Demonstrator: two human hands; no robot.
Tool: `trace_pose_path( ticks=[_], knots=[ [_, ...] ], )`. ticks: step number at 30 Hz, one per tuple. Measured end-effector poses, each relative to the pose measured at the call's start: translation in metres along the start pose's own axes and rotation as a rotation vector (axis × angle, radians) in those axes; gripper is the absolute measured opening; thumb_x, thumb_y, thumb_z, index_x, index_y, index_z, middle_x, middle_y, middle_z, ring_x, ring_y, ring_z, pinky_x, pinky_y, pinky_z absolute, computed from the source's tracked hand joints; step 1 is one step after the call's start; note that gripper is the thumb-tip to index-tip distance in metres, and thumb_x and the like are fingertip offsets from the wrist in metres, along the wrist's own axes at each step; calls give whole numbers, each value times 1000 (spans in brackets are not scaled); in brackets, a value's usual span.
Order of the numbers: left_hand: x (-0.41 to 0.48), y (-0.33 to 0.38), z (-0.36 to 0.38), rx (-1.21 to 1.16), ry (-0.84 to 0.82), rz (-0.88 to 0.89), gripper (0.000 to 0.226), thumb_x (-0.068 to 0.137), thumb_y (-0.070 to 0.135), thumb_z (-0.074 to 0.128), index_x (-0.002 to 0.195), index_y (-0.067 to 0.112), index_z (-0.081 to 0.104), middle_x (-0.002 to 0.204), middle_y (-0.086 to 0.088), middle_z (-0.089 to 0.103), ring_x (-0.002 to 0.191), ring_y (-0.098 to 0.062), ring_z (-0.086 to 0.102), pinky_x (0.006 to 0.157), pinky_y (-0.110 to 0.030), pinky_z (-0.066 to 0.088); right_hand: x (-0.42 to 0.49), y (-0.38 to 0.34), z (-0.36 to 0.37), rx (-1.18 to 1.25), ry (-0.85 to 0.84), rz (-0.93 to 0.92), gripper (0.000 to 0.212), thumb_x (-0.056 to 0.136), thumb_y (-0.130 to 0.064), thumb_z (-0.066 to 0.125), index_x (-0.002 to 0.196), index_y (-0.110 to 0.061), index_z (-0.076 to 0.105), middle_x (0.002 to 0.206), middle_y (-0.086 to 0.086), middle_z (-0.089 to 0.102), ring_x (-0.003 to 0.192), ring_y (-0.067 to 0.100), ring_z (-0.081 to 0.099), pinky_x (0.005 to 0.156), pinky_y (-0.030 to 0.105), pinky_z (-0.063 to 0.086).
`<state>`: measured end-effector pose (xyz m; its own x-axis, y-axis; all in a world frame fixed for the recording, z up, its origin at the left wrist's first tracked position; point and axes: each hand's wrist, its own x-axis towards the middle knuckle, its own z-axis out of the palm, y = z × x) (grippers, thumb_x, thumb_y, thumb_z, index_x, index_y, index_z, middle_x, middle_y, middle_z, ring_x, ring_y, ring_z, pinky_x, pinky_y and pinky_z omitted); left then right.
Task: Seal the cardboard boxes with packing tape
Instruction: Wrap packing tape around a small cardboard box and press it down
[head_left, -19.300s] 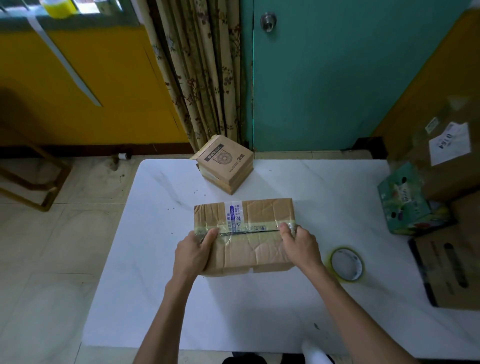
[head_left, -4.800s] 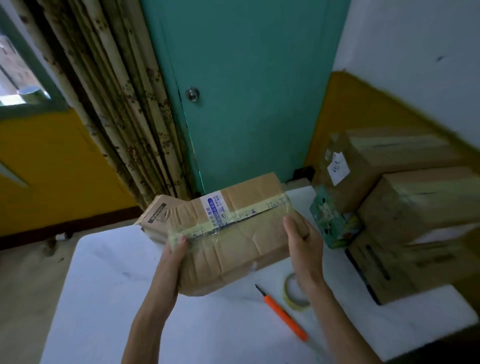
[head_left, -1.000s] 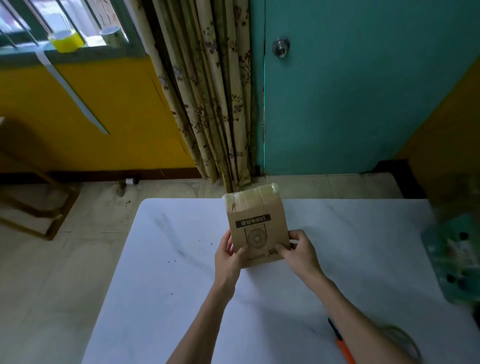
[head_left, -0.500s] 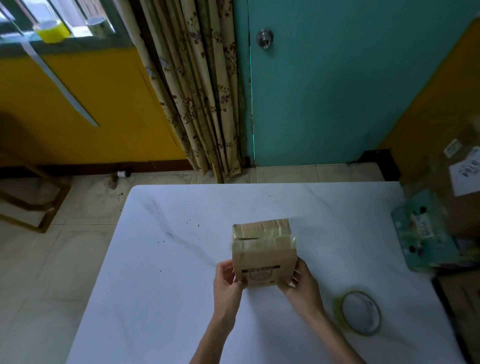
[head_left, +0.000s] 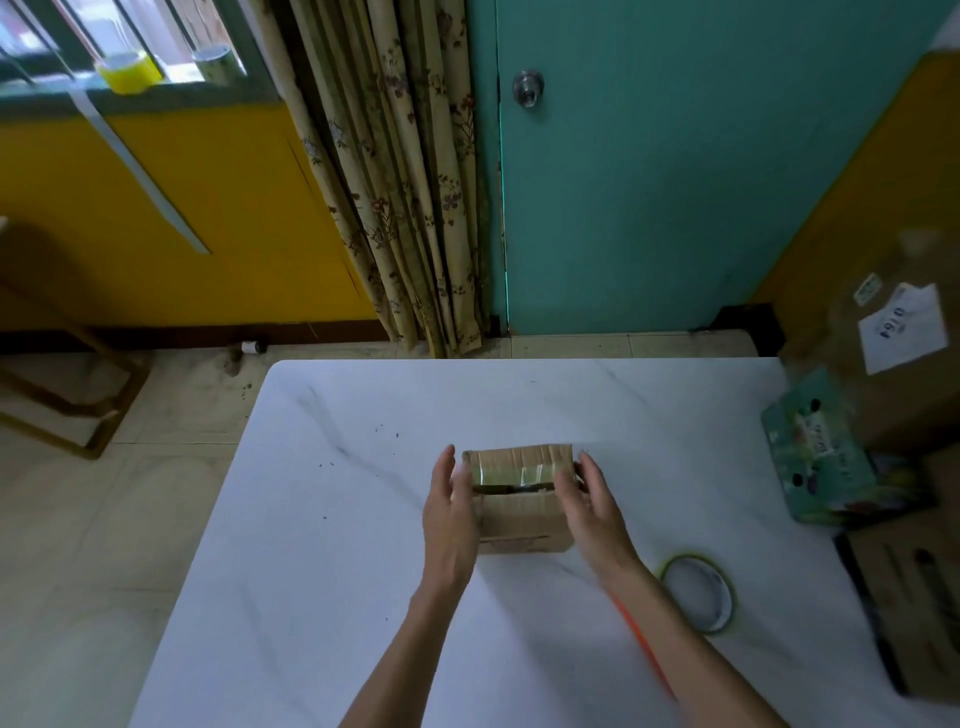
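Note:
A small cardboard box (head_left: 522, 512) lies on the white marble table (head_left: 337, 545), its top seam showing a dark gap under old clear tape. My left hand (head_left: 449, 514) rests flat against its left side, fingers straight. On the right side, my right hand (head_left: 592, 512) touches the box with fingers extended and the thumb near the top edge. A roll of packing tape (head_left: 698, 592) lies flat on the table to the right of my right forearm. An orange utility knife (head_left: 631, 626) is partly hidden behind that forearm.
A green printed carton (head_left: 815, 457) sits at the table's right edge, with large cardboard boxes (head_left: 909, 364) stacked beside it. Beyond the table's far edge are a teal door (head_left: 649, 182) and a curtain (head_left: 395, 182). Floor lies to the left.
The small box has been tipped from upright onto its side so its taped seam faces up. Both hands have gone from gripping its lower corners to lying along its sides.

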<state>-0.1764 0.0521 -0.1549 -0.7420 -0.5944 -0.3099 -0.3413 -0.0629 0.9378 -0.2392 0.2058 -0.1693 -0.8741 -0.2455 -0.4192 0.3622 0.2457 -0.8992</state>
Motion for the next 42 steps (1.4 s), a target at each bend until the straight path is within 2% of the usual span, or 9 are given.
trace_pose_path(
  ticks=[4,7,12,16,22,25,28,36,42],
  knots=[
    [16,-3,9,322,-71,72,54,107,39,42,157,23,32,156,8,40,141,-9,39,112,-23,30,21,1,11,-95,81,18,64,100,-52,44,154,-19,31,155,-3,38,141,17,38,109,29,33],
    [23,-16,9,369,-54,64,56,105,43,46,156,24,31,156,5,42,141,-15,42,116,-33,36,28,9,13,-143,116,35,60,99,-51,47,147,-16,42,146,3,50,131,20,49,104,31,41],
    [28,-27,10,380,-96,39,51,103,54,44,148,33,32,143,2,50,122,-18,54,102,-42,52,29,14,15,-111,115,55,52,99,-46,51,141,-14,47,132,1,58,113,16,56,94,29,44],
    [29,-21,11,471,-95,45,50,106,48,40,150,27,30,146,-3,48,125,-21,54,101,-42,50,30,11,17,-147,135,41,50,100,-41,51,142,-13,46,134,4,57,120,22,55,93,28,42],
    [23,-10,16,918,-92,197,60,107,52,24,160,26,15,169,-12,3,153,-36,15,118,-58,27,33,2,12,-321,139,2,67,100,-54,41,154,-17,29,155,6,38,140,23,39,110,35,35],
    [24,-6,20,1071,-174,224,60,106,56,16,161,33,10,169,-7,-12,155,-37,-10,121,-64,5,40,-2,14,-316,120,24,71,98,-60,39,155,-18,27,157,6,35,142,24,36,112,37,33],
    [25,-7,19,1150,-205,170,61,105,58,13,161,38,-2,168,-5,-22,154,-40,-15,119,-66,1,46,2,15,-272,101,137,78,93,-68,41,151,-17,34,151,7,43,135,28,45,110,42,40],
    [26,-7,23,1159,-247,84,65,103,61,14,159,38,-7,165,-4,-28,153,-46,-1,116,-68,17,47,6,18,-199,120,155,75,90,-69,47,146,-19,44,145,4,51,128,29,51,105,44,46],
    [22,-14,15,793,-198,135,46,104,50,35,147,31,31,159,-4,17,120,-32,54,93,-48,52,43,8,10,-185,87,210,59,92,-64,50,135,-23,50,127,0,59,110,21,58,93,38,50]
  ],
)
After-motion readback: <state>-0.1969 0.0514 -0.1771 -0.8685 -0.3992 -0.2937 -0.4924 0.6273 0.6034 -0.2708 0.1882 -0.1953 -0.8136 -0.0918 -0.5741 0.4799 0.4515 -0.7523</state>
